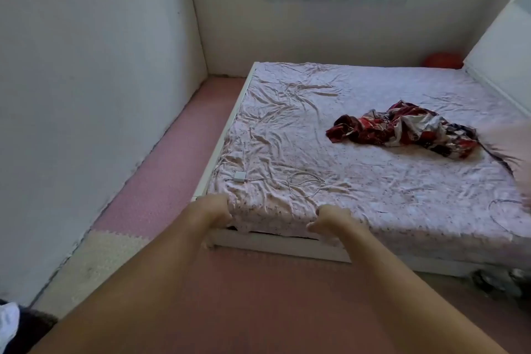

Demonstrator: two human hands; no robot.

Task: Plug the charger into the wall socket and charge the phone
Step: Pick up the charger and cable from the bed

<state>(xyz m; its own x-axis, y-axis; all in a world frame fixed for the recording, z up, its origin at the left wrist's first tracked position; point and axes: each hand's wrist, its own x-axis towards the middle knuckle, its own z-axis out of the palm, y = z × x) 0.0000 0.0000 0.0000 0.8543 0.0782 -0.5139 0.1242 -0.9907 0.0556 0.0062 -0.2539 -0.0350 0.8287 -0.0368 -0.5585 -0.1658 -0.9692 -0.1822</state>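
Charger (239, 176) lies on the bed (373, 187) near its front left corner, a small white block with its cable (304, 181) trailing right into a loose coil on the wrinkled pale sheet (287, 112). Whether its prongs face up or down is too small to make out.

Both arms reach forward to the bed's front edge. The left hand (214, 210) and right hand (333, 221) are curled at the sheet's hem where it drapes over the white frame (273, 244); the fingers are blurred and partly tucked under the fabric, so I cannot tell whether they grip the cloth or only rest against it. Neither hand touches the charger, which sits just beyond the left one.

A crumpled red patterned cloth (402, 129) lies further back on the bed. At the right edge a thin dark wire (494, 210) loops on the sheet and runs out of frame, next to a pale blurred shape that is cut off and unreadable. Behind the far corner something orange (442, 60) is mostly hidden.
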